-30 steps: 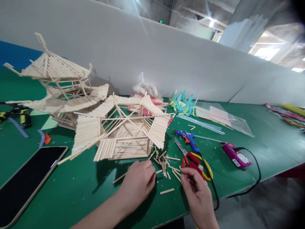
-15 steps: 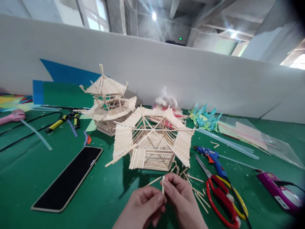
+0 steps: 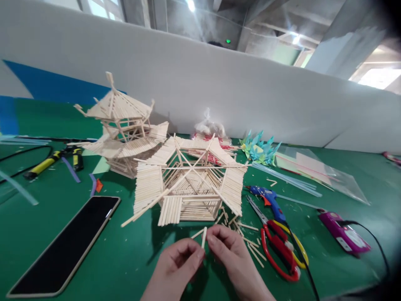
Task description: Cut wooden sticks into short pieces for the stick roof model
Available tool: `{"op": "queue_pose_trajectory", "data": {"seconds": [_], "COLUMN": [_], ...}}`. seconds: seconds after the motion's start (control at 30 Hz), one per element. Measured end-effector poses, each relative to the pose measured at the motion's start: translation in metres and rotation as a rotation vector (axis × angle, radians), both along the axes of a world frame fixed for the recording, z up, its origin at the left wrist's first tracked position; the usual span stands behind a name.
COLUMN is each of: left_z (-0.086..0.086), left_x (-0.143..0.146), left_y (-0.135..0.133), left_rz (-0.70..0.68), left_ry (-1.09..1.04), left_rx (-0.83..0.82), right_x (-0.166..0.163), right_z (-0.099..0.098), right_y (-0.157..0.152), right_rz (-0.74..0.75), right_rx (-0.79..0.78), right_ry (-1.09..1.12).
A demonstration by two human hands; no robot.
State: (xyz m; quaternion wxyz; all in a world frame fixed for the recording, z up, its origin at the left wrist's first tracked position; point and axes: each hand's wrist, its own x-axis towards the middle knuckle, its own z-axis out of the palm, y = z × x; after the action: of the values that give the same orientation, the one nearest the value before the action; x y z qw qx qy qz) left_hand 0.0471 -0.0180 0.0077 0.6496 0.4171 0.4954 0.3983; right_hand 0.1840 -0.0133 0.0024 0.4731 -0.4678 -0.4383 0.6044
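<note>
Head camera showed my left hand [image 3: 177, 263] and right hand [image 3: 230, 255] pinched shut together on one short stick [image 3: 204, 237] — upright, just before the stick roof frame [image 3: 188, 184].

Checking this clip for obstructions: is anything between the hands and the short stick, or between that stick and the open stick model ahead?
No. Left hand and right hand pinch the stick; only bare green table before the model.
</note>
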Motion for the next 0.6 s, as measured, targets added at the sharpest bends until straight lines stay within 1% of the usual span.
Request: {"op": "queue_pose_trajectory", "data": {"seconds": [0.1, 0.13, 0.17, 0.2, 0.23, 0.27, 0.33, 0.43, 0.5, 0.6], "left_z": [-0.009, -0.014, -0.018, -0.022, -0.025, -0.027, -0.029, -0.027, -0.025, -0.024], "left_x": [-0.001, 0.000, 0.003, 0.006, 0.010, 0.014, 0.022, 0.030, 0.031, 0.027], "left_y": [0.005, 0.007, 0.009, 0.010, 0.012, 0.013, 0.016, 0.019, 0.020, 0.017], "left_rz": [-0.261, -0.341, -0.391, -0.427, -0.448, -0.459, -0.474, -0.473, -0.467, -0.465], "left_ry": [0.692, 0.867, 0.963, 1.032, 1.067, 1.090, 1.161, 1.250, 1.284, 1.291], "left_rx": [0.507, 0.631, 0.696, 0.738, 0.755, 0.761, 0.786, 0.824, 0.848, 0.887], "right_x": [0.037, 0.051, 0.066, 0.079, 0.090, 0.099, 0.110, 0.112, 0.109, 0.103], "right_z": [-0.002, -0.003, -0.005, -0.007, -0.008, -0.010, -0.011, -0.009, -0.006, -0.002], "right_y": [-0.002, -0.003, -0.005, -0.008, -0.011, -0.014, -0.020, -0.023, -0.021, -0.014], "right_rz": [-0.194, -0.251, -0.298, -0.323, -0.297, -0.254, -0.118, 0.060, 0.128, 0.189], "right_rx": [0.113, 0.131, 0.149, 0.168, 0.179, 0.196, 0.222, 0.220, 0.197, 0.196], "right_ry": [-0.428, -0.565, -0.705, -0.845, -0.972, -1.082, -1.243, -1.381, -1.454, -1.533]}}
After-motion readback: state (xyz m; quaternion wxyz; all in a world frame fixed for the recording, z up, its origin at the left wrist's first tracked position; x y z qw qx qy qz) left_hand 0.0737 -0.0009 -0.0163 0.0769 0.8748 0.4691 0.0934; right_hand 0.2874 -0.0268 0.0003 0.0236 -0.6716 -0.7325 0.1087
